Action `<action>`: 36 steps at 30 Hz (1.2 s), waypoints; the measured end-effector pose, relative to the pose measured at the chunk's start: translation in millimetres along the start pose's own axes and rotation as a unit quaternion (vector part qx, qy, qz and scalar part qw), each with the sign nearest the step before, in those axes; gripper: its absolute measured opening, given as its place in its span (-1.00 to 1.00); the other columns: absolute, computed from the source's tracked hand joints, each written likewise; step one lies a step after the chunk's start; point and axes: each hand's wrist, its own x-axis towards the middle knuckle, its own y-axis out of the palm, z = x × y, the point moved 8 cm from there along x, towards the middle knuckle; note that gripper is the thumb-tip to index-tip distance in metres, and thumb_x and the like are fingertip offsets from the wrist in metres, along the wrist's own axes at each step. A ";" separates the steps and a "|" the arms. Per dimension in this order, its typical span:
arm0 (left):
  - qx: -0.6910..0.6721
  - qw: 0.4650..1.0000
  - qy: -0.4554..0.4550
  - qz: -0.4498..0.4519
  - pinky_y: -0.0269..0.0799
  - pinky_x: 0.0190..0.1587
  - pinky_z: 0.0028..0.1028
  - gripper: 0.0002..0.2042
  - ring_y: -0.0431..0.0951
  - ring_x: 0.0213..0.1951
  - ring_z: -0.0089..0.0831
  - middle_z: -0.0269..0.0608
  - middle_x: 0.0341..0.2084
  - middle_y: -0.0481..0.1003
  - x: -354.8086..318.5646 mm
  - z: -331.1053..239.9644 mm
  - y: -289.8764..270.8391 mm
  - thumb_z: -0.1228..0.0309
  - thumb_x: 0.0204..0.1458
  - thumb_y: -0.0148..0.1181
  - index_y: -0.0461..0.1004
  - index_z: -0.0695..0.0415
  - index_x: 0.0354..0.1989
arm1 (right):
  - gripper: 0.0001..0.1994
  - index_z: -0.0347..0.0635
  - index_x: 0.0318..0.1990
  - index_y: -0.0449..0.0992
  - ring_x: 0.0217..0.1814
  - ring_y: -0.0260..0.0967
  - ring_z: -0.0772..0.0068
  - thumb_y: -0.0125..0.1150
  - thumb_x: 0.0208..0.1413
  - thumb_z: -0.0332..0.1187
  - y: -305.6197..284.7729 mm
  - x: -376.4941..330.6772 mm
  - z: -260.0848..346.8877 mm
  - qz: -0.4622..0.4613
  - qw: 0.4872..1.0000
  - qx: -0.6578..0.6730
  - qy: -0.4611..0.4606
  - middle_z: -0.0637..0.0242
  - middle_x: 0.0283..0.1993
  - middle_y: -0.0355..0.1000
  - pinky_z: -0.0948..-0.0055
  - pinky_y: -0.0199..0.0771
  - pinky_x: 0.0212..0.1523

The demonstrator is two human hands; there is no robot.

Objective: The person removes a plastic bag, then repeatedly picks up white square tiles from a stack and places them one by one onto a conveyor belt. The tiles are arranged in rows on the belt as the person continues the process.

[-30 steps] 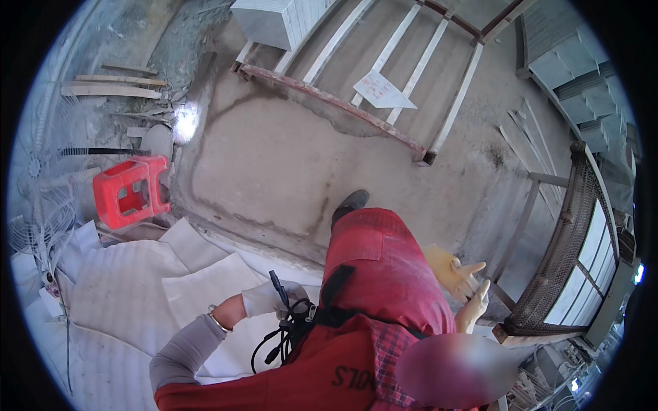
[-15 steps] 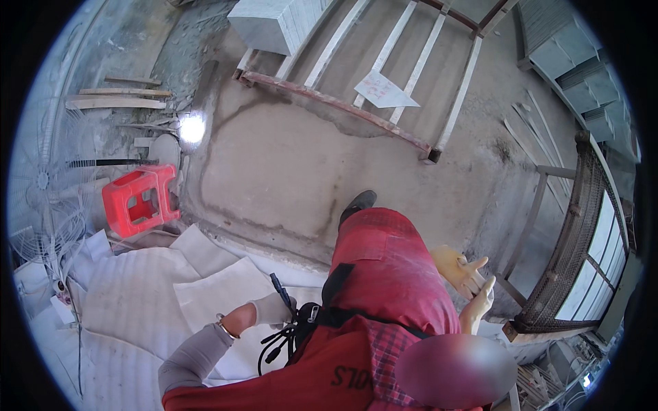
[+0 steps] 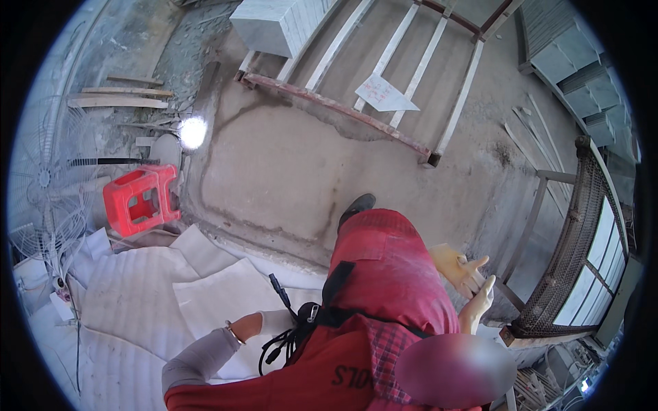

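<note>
My left hand point(image 3: 275, 321), in a pale glove under a grey sleeve and a bracelet, is at my waist. Its fingers are hidden behind a bundle of black cables point(image 3: 293, 334) and a small black pouch point(image 3: 310, 312). A black cable connector point(image 3: 279, 290) sticks up beside the hand. Over my legs lies a red apron point(image 3: 387, 264), with one dark shoe point(image 3: 357, 207) beyond it. Pale yellow rubber gloves point(image 3: 454, 266) show with spread fingers at the apron's right side. Whether my right hand is inside one, I cannot make out.
A red plastic stool point(image 3: 140, 198) stands left, near a wire-guarded fan point(image 3: 45, 178). Whitish sheets point(image 3: 130, 294) cover the lower left. Ahead, a metal rack point(image 3: 336, 105) carries grey-white slabs point(image 3: 264, 29) and a marked pale piece point(image 3: 384, 93). A mesh-sided frame point(image 3: 558, 253) stands right.
My left hand has moved away from the connector and down behind the cables and pouch. Its fingers, partly visible before, are now hidden. The yellow gloves have not moved.
</note>
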 end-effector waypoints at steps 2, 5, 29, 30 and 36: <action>-0.002 1.000 -0.006 0.008 0.37 -0.65 -0.32 -0.76 0.48 -0.66 -0.33 -0.21 -0.61 0.49 -7.1 0.2 5.4 0.34 0.17 -0.16 0.45 0.15 -0.36 | -0.57 -0.18 -0.28 0.46 -0.34 0.33 0.57 -0.06 0.28 0.05 -7.2 7.9 -10.9 -0.017 1.000 -0.011 -0.002 0.36 -0.32 0.44 0.52 0.36 -0.27; -0.010 1.000 -0.016 -0.015 0.40 -0.64 -0.32 -0.73 0.50 -0.64 -0.31 -0.17 -0.57 0.50 -30.0 -19.0 15.4 0.29 0.18 -0.15 0.45 0.19 -0.32 | -0.56 -0.21 -0.29 0.48 -0.35 0.34 0.58 -0.07 0.28 0.03 -0.3 12.3 -1.1 -0.015 1.000 0.005 -0.010 0.37 -0.35 0.43 0.54 0.35 -0.31; -0.020 0.787 0.439 -0.434 0.37 -0.31 -0.62 -0.80 0.44 -0.39 -0.67 -0.40 -0.41 0.48 -205.6 -202.8 -109.9 0.41 0.11 0.12 0.52 0.22 -0.14 | -0.50 -0.32 -0.24 0.49 -0.38 0.43 0.51 -0.06 0.27 0.05 30.0 20.4 85.8 0.056 0.993 0.021 -0.101 0.26 -0.35 0.48 0.57 0.42 -0.36; 0.001 0.783 0.445 -0.435 0.45 -0.22 -0.56 -0.80 0.53 -0.29 -0.56 -0.26 -0.30 0.52 -207.7 -208.4 -107.4 0.47 0.13 0.08 0.49 0.28 -0.13 | -0.51 -0.31 -0.24 0.49 -0.39 0.42 0.51 -0.05 0.27 0.05 31.5 17.7 91.9 0.058 0.993 0.025 -0.102 0.27 -0.36 0.48 0.57 0.42 -0.36; 0.057 0.783 0.463 -0.411 0.43 -0.23 -0.58 -0.82 0.52 -0.30 -0.58 -0.29 -0.29 0.49 -199.0 -239.6 -106.1 0.48 0.12 0.09 0.51 0.29 -0.16 | -0.55 -0.23 -0.35 0.46 -0.40 0.41 0.56 -0.03 0.27 0.03 38.9 20.7 118.3 0.058 0.985 0.090 -0.139 0.33 -0.41 0.44 0.57 0.39 -0.45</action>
